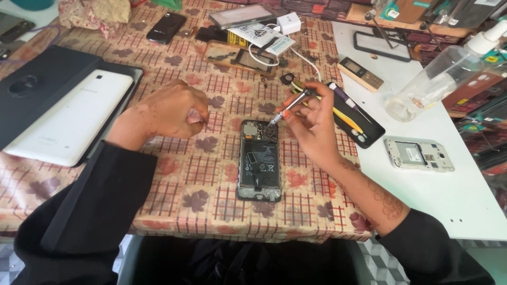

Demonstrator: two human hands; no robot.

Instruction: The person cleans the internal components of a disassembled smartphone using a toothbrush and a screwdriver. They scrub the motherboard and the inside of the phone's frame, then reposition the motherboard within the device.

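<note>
An opened phone (259, 161) with its back cover off lies on the checked, leaf-patterned tablecloth (206, 184), battery and board exposed. My right hand (311, 124) grips a small metal screwdriver (289, 107), its tip touching the phone's upper right corner. My left hand (169, 111) rests to the left of the phone with fingers curled, pinching something tiny that I cannot make out.
A white tablet (68, 121) lies on a black case at left. A black tool tray (356, 119), a phone frame (419, 154), a clear spray bottle (438, 76) and a small remote-like device (360, 73) sit to the right. More phones, parts and a white charger (289, 22) lie at the back.
</note>
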